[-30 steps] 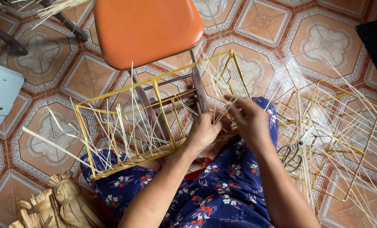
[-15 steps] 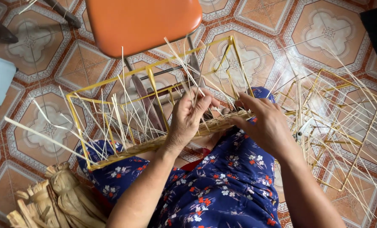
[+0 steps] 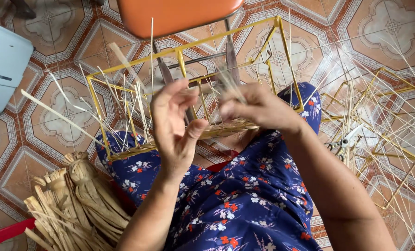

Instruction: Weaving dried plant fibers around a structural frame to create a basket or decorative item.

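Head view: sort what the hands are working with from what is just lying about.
In hand:
left hand
right hand
yellow frame
woven strip
thin strands

Lying about:
orange chair
fibre bundle
spare frames
scissors
blue box

Patterned tile floor (image 3: 393, 28), orange chair (image 3: 170, 14)

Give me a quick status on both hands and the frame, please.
Left hand open, fingers spread, holding nothing visible. Right hand pinching pale straw strands. Yellow wire frame rests across lap, bottom edge partly woven. Loose upright strands crowd the work.
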